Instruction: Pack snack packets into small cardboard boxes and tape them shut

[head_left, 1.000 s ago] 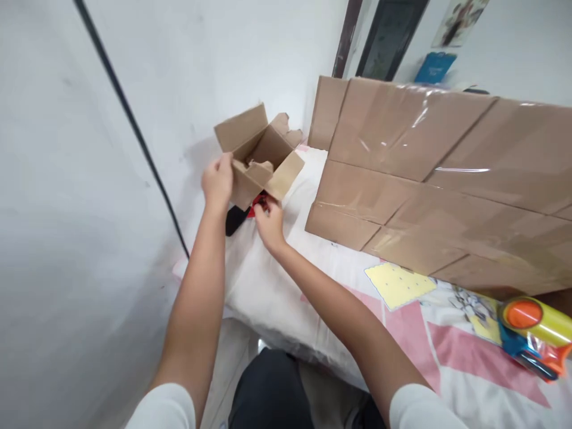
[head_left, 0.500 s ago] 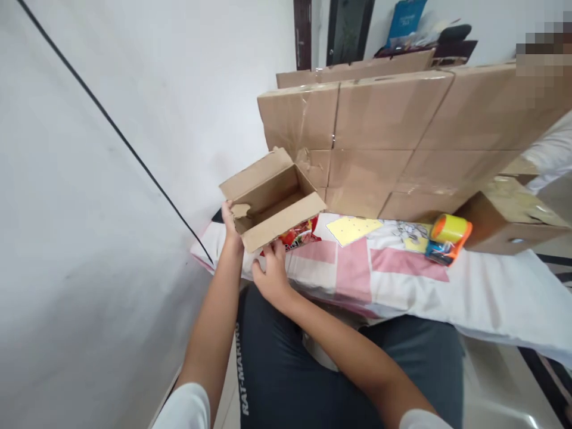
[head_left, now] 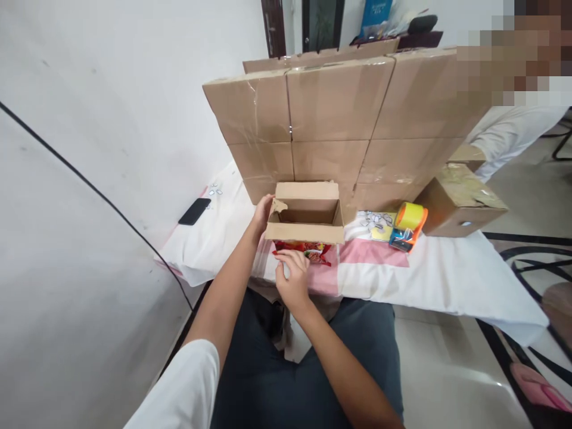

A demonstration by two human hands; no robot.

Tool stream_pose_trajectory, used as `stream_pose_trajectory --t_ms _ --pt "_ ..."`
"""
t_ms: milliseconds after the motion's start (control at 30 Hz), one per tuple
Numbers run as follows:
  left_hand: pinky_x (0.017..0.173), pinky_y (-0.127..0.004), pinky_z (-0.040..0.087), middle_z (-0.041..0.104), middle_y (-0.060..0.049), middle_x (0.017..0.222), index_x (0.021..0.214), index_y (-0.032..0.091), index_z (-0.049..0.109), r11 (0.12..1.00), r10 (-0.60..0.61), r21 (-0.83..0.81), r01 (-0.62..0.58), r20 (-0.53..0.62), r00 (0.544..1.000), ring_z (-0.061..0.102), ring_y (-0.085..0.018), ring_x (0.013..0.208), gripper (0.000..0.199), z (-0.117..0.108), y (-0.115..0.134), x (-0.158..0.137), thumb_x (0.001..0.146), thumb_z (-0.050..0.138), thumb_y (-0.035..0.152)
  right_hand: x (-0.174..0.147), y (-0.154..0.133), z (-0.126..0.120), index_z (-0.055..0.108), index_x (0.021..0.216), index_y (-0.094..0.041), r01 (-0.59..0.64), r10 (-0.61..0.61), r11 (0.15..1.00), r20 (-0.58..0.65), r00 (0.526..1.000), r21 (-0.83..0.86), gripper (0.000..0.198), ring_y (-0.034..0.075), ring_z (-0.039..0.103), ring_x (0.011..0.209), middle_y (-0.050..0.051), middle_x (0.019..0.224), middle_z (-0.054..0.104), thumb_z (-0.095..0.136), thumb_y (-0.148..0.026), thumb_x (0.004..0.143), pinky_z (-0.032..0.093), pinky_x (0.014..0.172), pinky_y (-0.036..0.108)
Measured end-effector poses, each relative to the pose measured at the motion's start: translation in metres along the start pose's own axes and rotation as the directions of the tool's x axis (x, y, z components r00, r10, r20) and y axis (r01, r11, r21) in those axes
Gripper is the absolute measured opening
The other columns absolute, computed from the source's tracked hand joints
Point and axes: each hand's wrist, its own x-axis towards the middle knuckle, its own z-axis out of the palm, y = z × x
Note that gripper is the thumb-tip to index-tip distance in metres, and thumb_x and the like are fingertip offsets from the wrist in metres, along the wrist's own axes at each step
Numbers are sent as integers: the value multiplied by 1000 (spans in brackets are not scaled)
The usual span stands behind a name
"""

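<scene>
An open cardboard box (head_left: pixel 304 232) stands on the cloth-covered table, its flaps folded out and its visible inside bare. My left hand (head_left: pixel 263 213) grips the box's left side, near a torn inner flap (head_left: pixel 279 206). Just below the front flap lies a shiny red food packet (head_left: pixel 318 252), partly covered by that flap. My right hand (head_left: pixel 292 275) lies over the packet's near edge, fingers stretched out and thumb apart from them.
A large sheet of taped cardboard (head_left: pixel 330 107) stands behind the box. To the right are a tape dispenser with yellow tape (head_left: pixel 409 223) and a closed carton (head_left: pixel 469 208). A black phone (head_left: pixel 195 211) lies at left. Another person's white sleeve (head_left: pixel 513 134) shows behind the carton.
The box has moved right along the table and now sits level and square instead of slanted. The red packet and both hands have shifted right with it. My view has turned, bringing the phone into sight.
</scene>
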Motion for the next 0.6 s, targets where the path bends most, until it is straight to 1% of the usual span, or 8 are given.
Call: stream_pose_trajectory --t_ms 100,167,267,333,367,433,533,600 --pt "96 -37 55 69 -8 126 117 24 66 996 90 22 -89 -50 995 66 -20 114 40 -13 12 -7 101 45 54 10 9 -42 74 108 -26 15 -29 971 -58 998 -238 25 31 55 125 9 123 71 52 -26 96 35 114 51" --pt "99 -35 53 69 -7 129 116 26 67 988 147 56 -145 -30 989 64 -21 122 38 -22 26 -17 92 57 53 22 18 -61 70 123 -23 -13 10 916 -10 1000 -401 33 36 49 132 13 132 67 52 -28 96 28 117 58" --pt "109 -41 49 58 -8 148 130 29 66 920 205 293 -260 206 957 55 -30 137 57 -25 43 -34 75 78 42 42 27 -71 57 143 -18 -7 80 837 109 991 -548 50 42 39 141 17 145 60 54 -28 95 17 118 69" --pt "118 -48 42 43 -9 161 140 30 60 795 199 475 -376 381 903 44 -34 147 71 -18 45 -42 72 79 33 52 27 -72 54 145 -16 35 97 797 184 978 -603 53 44 40 140 19 145 60 57 -27 93 15 116 72" --pt "122 -50 38 38 -10 164 142 29 59 732 198 534 -423 427 882 40 -34 151 72 -14 43 -44 72 76 28 56 25 -72 58 141 -16 66 101 779 229 968 -624 50 44 44 135 19 140 63 59 -26 92 17 115 72" --pt "127 -50 31 36 -11 164 136 26 63 662 230 588 -465 432 872 35 -33 154 64 -5 35 -47 73 66 17 60 18 -77 66 126 -16 157 101 750 346 933 -643 36 41 52 124 19 126 69 61 -23 91 28 111 66" --pt "127 -49 31 44 -12 157 115 22 69 620 319 616 -486 368 873 36 -31 154 48 2 22 -44 71 57 9 57 3 -92 70 109 -18 323 50 747 533 844 -582 21 37 57 112 16 110 71 62 -17 90 42 97 53" --pt "124 -49 35 51 -13 148 98 22 65 613 358 628 -479 320 877 38 -32 152 35 2 17 -40 68 57 7 50 -6 -108 69 103 -20 371 -5 804 619 786 -464 15 33 57 107 12 104 71 64 -15 89 46 89 46"
